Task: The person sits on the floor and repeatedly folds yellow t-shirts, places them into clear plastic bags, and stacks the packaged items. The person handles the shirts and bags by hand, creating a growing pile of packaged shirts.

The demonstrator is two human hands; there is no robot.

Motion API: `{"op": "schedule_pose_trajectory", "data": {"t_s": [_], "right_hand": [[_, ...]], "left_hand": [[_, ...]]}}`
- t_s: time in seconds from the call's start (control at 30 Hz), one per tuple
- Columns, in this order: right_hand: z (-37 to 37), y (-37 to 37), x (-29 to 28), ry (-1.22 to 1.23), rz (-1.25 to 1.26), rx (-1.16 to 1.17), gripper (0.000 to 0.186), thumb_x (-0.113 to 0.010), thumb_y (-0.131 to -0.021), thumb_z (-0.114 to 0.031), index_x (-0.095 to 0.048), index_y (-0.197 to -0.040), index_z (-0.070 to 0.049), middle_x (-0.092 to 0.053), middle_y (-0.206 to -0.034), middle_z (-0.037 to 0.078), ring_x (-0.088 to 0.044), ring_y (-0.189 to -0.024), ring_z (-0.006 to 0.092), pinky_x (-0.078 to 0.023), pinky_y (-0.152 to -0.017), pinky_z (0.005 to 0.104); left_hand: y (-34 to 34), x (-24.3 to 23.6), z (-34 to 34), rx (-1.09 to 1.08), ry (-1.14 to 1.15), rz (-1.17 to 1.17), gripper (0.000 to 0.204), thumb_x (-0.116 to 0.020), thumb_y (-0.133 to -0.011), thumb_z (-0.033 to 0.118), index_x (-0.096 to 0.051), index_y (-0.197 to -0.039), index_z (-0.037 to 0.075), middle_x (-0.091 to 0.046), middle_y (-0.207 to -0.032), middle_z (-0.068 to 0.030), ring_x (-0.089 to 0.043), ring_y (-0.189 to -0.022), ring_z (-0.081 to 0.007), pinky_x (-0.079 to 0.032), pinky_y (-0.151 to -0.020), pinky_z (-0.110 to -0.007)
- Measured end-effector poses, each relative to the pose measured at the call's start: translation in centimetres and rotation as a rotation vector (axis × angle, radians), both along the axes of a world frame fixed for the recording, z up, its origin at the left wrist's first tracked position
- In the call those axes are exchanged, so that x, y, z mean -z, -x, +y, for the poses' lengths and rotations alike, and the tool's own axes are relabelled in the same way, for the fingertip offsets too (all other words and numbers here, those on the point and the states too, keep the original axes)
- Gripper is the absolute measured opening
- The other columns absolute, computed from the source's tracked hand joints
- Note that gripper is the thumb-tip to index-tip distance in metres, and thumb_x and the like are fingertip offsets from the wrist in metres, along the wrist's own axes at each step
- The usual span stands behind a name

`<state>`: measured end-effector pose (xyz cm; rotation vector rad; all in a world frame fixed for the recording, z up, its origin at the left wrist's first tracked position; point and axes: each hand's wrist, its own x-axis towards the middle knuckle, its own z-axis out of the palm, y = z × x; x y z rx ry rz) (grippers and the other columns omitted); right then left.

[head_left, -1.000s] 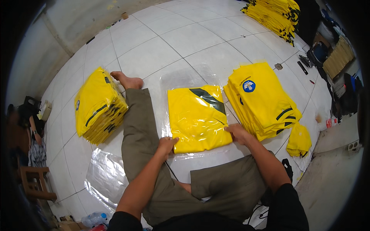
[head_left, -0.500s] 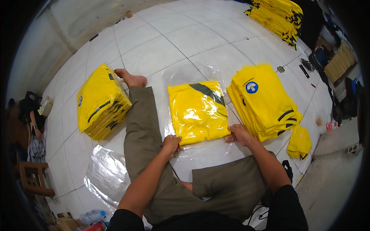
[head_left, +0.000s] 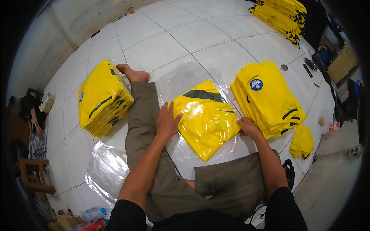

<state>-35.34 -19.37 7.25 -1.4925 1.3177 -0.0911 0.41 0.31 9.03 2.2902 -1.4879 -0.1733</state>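
Note:
A folded yellow shirt [head_left: 204,119] with a dark green stripe lies inside a clear plastic bag [head_left: 169,82] on the floor between my legs. It sits turned, one corner pointing towards me. My left hand [head_left: 167,122] rests on its left corner, fingers stretched out and thumb apart. At the right corner, my right hand [head_left: 249,127] has its fingers closed on the edge of the bagged shirt; its fingertips are partly hidden. Close by on the right stands a stack of folded yellow shirts [head_left: 269,100] with a round blue badge on top.
Left of my leg is a stack of bagged yellow shirts [head_left: 102,96]. Flat clear bags [head_left: 108,169] lie nearer me. A small yellow bundle [head_left: 301,141] sits beside the right stack. More yellow garments [head_left: 281,19] are piled far right. A brown stool [head_left: 36,177] and another person's arm [head_left: 36,123] show at left.
The shirt has turned from square-on to cornerwise. My left hand has moved up and opened out along its left side; my right hand has shifted slightly right and up.

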Motion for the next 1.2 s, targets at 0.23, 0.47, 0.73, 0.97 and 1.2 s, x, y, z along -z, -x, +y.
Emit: {"op": "schedule_pose_trajectory", "data": {"t_s": [0.23, 0.47, 0.73, 0.97, 1.2], "right_hand": [[2.8, -1.3, -1.8, 0.788, 0.341, -0.220, 0.032, -0.066, -0.096, -0.021, -0.058, -0.115, 0.002, -0.065, -0.113, 0.026, -0.063, -0.103, 0.0409, -0.051, -0.088, 0.0504], [6.2, -7.9, -2.7, 1.154, 0.295, -0.658, 0.075, -0.049, -0.101, -0.054, -0.031, -0.159, -0.011, -0.020, -0.165, 0.024, -0.014, -0.152, 0.0485, -0.015, -0.121, 0.0608], [6.2, -7.4, 1.3, 0.981, 0.361, -0.774, 0.087, -0.033, -0.099, -0.073, -0.026, -0.163, -0.016, -0.011, -0.169, 0.023, -0.008, -0.154, 0.0502, -0.009, -0.122, 0.0635], [12.6, -11.4, -6.7, 0.469, 0.509, -0.880, 0.079, -0.047, -0.099, -0.064, -0.041, -0.154, -0.006, -0.031, -0.159, 0.030, -0.033, -0.145, 0.0504, -0.041, -0.107, 0.0606], [4.5, -14.2, -1.9, 1.055, 0.218, -0.631, 0.074, -0.044, -0.103, -0.057, -0.038, -0.155, -0.005, -0.027, -0.163, 0.025, -0.025, -0.152, 0.0422, -0.027, -0.119, 0.0547]], "left_hand": [[0.4, 2.1, -1.1, 0.038, -0.258, -0.085, 0.073, -0.046, -0.103, 0.055, -0.026, -0.163, 0.018, -0.011, -0.171, -0.0130, -0.004, -0.158, -0.0352, -0.006, -0.119, -0.071], [2.8, 3.0, -2.0, 0.166, -0.110, -0.131, 0.077, -0.046, -0.101, 0.059, -0.027, -0.162, 0.016, -0.014, -0.171, -0.0138, -0.006, -0.158, -0.0352, -0.004, -0.120, -0.068], [2.4, 4.3, -1.6, 0.206, -0.096, -0.133, 0.079, -0.042, -0.101, 0.065, -0.031, -0.161, 0.015, -0.018, -0.170, -0.0137, -0.009, -0.158, -0.0339, -0.005, -0.123, -0.062], [1.2, 1.5, -0.6, 0.217, -0.165, -0.015, 0.070, -0.041, -0.104, 0.058, -0.034, -0.159, 0.014, -0.023, -0.169, -0.0096, -0.013, -0.157, -0.0313, -0.008, -0.121, -0.063], [2.3, 2.7, -0.7, 0.195, -0.096, -0.068, 0.074, -0.048, -0.102, 0.058, -0.033, -0.159, 0.014, -0.020, -0.169, -0.0140, -0.010, -0.157, -0.0348, -0.008, -0.121, -0.064]]}}
